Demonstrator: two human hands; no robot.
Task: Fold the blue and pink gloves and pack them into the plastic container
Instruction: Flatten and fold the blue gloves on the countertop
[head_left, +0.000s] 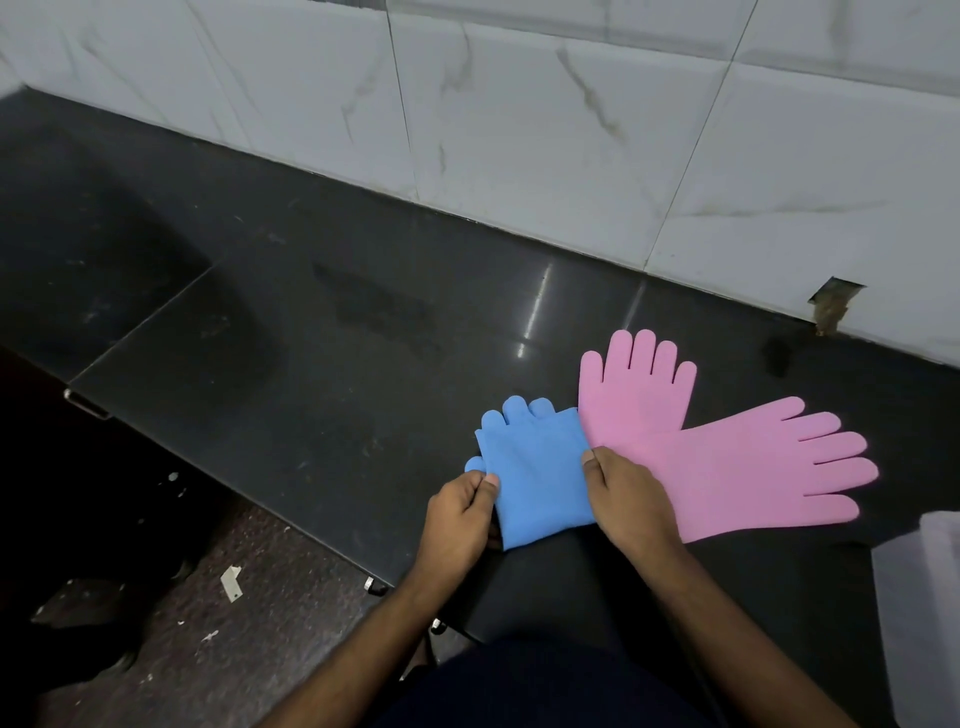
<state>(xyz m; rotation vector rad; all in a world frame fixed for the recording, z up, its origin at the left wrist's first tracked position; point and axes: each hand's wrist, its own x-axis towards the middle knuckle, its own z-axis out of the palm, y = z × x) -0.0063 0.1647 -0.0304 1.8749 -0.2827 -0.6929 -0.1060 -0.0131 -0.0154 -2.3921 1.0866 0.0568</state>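
Observation:
A blue glove lies folded over on the black counter, its fingertips poking out at the far and left sides. My left hand pinches its left edge between thumb and fingers. My right hand pinches its right edge, thumb on top. Two pink gloves lie flat to the right: one points away from me, the other points right and overlaps the first one's cuff. A translucent plastic container shows partly at the right edge.
A white marble-tiled wall runs along the back of the counter. The counter's front edge drops to a speckled floor at lower left, with scraps of litter on it. My dark-clothed lap fills the bottom centre.

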